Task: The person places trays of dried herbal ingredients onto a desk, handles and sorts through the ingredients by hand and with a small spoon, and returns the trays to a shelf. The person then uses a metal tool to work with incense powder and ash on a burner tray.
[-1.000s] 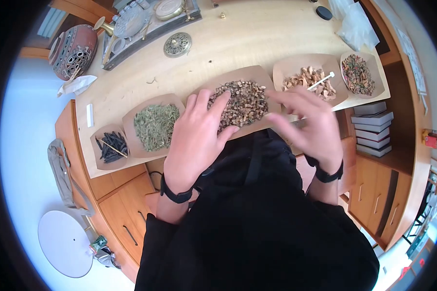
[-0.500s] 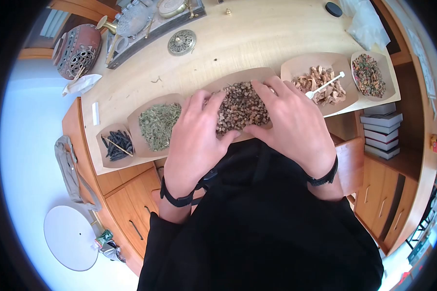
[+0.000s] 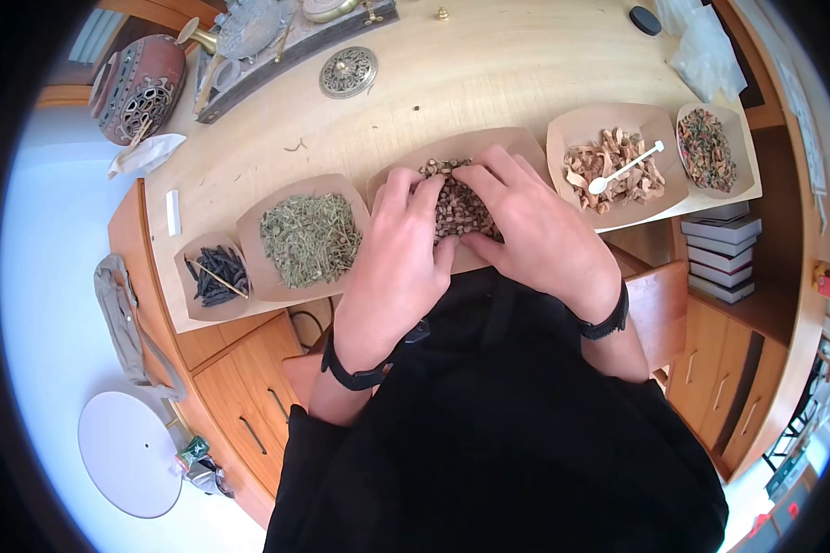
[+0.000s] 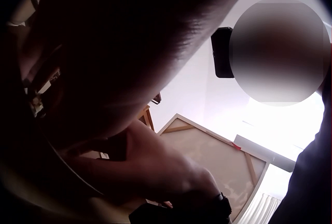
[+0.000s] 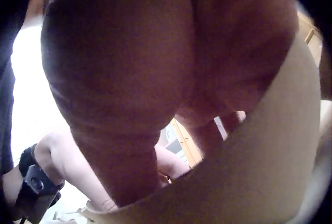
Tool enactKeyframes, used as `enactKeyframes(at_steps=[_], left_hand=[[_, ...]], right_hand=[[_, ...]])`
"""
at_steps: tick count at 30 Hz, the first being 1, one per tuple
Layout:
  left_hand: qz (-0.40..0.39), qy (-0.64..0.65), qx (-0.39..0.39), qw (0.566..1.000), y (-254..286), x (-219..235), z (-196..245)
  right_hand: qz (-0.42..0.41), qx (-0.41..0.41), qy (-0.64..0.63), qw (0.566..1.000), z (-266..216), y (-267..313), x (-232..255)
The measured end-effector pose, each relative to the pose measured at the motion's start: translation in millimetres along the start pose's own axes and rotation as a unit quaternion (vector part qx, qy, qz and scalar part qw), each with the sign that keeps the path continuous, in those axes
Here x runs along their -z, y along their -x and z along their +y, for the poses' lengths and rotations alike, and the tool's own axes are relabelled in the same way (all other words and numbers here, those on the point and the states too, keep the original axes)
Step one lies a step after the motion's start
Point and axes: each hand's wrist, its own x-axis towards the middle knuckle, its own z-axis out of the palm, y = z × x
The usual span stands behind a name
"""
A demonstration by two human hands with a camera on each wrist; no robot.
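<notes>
- At 10 o'clock I get the left hand, dark and close to my lens.
- Six o'clock: right hand, near it, wearing a black wristband.
- Toward five I see a stretched canvas, its back showing.

A pale wooden table bears a middle tray, light brown, filled with chopped brown pieces. Just left of the middle tray is a green-herb tray; farther left of it are a smaller dark-stick tray and a short white bar. Just right of the middle tray is a tan-chip tray, and farther right of it a small mixed-herb tray. Beyond the middle tray lie a small brass piece and, off to its left, an openwork metal disc and a dark-edged long stand. Beyond it to the right are a black round lid and a translucent bag.
</notes>
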Motion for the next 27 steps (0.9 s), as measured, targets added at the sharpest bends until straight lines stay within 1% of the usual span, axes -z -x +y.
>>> enactKeyframes(at_steps=[4,12,14,16,18,20,21,23,24,26,27], left_hand=[[0.03,0.036,0.009,0.999,0,-5,-2],[0.075,0.058,0.0,0.995,1,-8,-11],[0.088,0.118,0.042,0.988,2,-8,-10],[0.099,0.132,0.05,0.985,1,-6,-8],[0.107,0.146,0.059,0.982,2,-5,-7],[0.111,0.241,0.062,0.962,3,-4,-6],[0.112,0.241,0.062,0.962,4,-3,-6],[0.096,0.338,0.081,0.933,5,-1,-3],[0.096,0.338,0.081,0.933,6,0,-2],[0.088,0.405,0.093,0.906,6,1,-1],[0.088,0.404,0.092,0.906,6,0,-1]], right_hand=[[0.01,0.031,-0.045,0.998,1,-1,-6],[0.025,0.027,-0.094,0.995,0,-4,-9],[0.034,0.031,-0.11,0.993,0,-6,-9],[0.044,0.021,-0.148,0.988,0,-7,-9],[0.056,0.02,-0.156,0.986,-1,-7,-7],[0.069,0.02,-0.163,0.984,-1,-7,-3],[0.07,0.014,-0.184,0.98,-1,-7,-1],[0.071,0.009,-0.205,0.976,0,-6,2],[0.078,0.005,-0.221,0.972,0,-6,3],[0.085,0.002,-0.237,0.968,-1,-6,5],[0.087,-0.005,-0.247,0.965,-1,-6,7]])
